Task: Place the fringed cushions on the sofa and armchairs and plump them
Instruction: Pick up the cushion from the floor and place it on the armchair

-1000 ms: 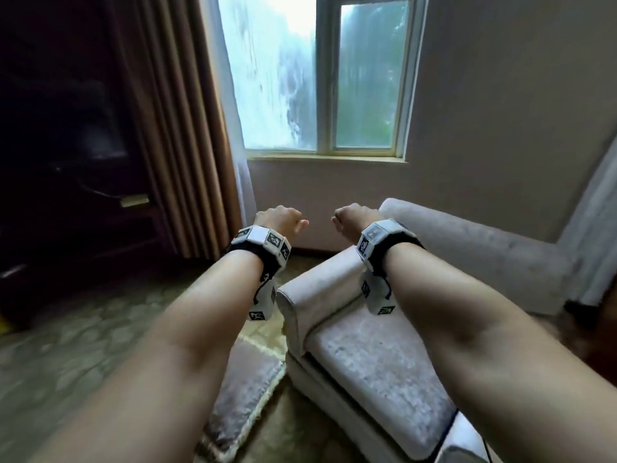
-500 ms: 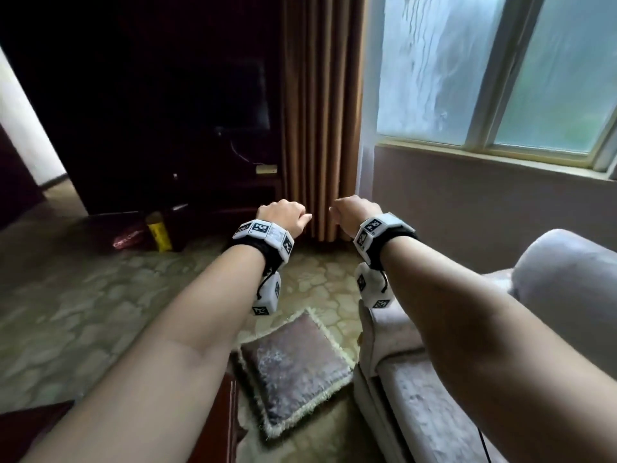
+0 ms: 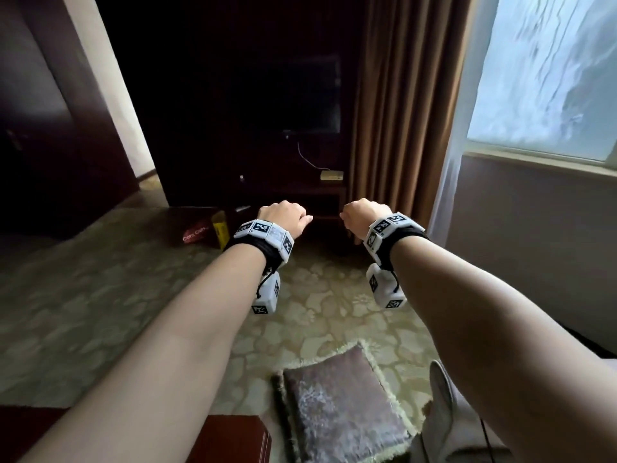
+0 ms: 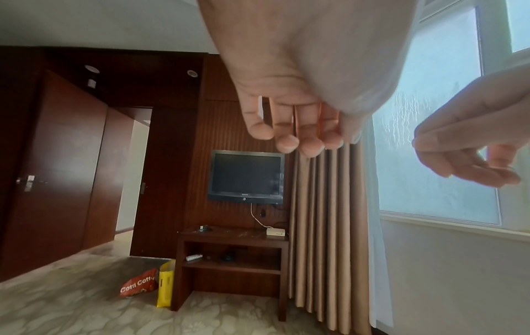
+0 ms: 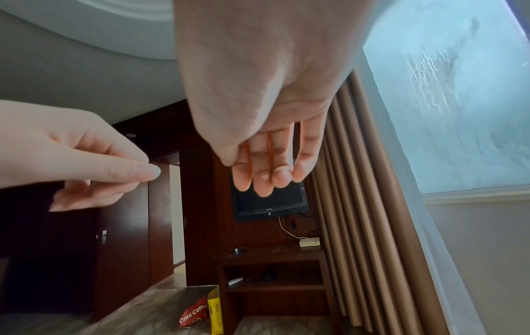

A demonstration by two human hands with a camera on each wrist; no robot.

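A grey-brown cushion with a pale fringe (image 3: 340, 406) lies flat on the patterned carpet, low in the head view, between my forearms. Right of it shows the pale arm of an armchair (image 3: 442, 409); the rest of the chair is behind my right arm. My left hand (image 3: 283, 217) and right hand (image 3: 364, 217) are held out side by side well above and beyond the cushion. The wrist views show the left hand's fingers (image 4: 292, 136) and the right hand's fingers (image 5: 266, 174) hanging loosely curled, holding nothing.
Ahead stands a dark wooden TV stand (image 3: 320, 195) under a wall TV (image 4: 246, 176). A red bag (image 3: 195, 233) and a yellow bag (image 3: 219, 232) sit on the floor to its left. Brown curtains (image 3: 400, 111) and a window (image 3: 551, 78) are on the right. A reddish wooden corner (image 3: 233, 439) is at bottom left.
The view has swung left, away from the armchair toward the TV stand. The floor cushion now sits lower and nearer the centre. Both hands stay raised and hold nothing.
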